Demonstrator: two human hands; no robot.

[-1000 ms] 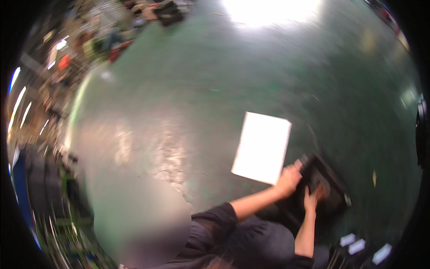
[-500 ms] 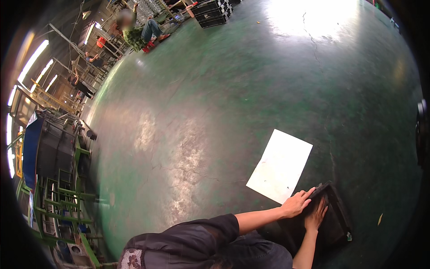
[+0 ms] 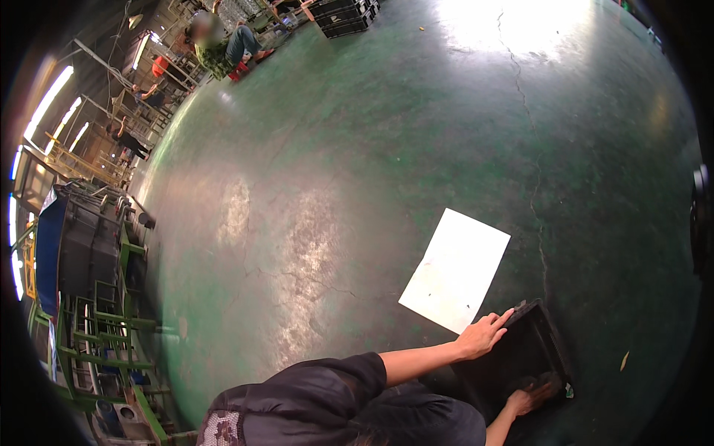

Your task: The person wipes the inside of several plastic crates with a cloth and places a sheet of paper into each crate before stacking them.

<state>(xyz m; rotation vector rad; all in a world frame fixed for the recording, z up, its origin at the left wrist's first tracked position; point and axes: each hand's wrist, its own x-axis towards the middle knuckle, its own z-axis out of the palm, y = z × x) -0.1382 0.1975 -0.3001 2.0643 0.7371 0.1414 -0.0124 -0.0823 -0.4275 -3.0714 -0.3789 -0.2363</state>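
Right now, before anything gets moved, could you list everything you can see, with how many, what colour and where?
Tray: one, black, lower right
Sheet: one, white, on the floor beyond the tray
Scrap: one, yellowish, on the floor at right
Floor: one, green, cracked, across the middle
Crates: one stack, black, top
Other people: at least three, clothing varied, upper left
Stool: one, red, under the seated person
Lights: several, white, upper left
Metal frames: several, green, lower left
Panel: one, blue, left edge
Left hand: one, bare, at the tray's rim
Right hand: one, bare, blurred, inside the tray
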